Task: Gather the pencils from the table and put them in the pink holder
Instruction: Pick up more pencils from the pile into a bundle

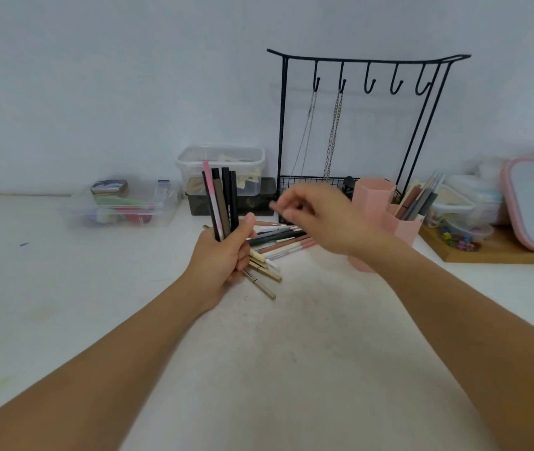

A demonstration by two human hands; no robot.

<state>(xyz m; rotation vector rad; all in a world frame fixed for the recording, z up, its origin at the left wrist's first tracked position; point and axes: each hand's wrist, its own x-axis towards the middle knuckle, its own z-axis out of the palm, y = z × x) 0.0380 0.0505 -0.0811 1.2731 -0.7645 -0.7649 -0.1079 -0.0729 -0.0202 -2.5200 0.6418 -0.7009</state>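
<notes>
Gripping pencil bundle [221,200] upright: left hand [223,255]; right hand [321,219] blurred, grip unclear.

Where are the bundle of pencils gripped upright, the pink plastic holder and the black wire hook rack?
bundle of pencils [221,203], head view, mid shafts.
pink plastic holder [373,193], head view, front wall.
black wire hook rack [368,61], head view, top bar.

A plain pale blue-grey wall [112,76] fills the upper half of the frame. Below it a white matte table top [291,353] with faint stains covers the lower half. The light is soft and even.
</notes>
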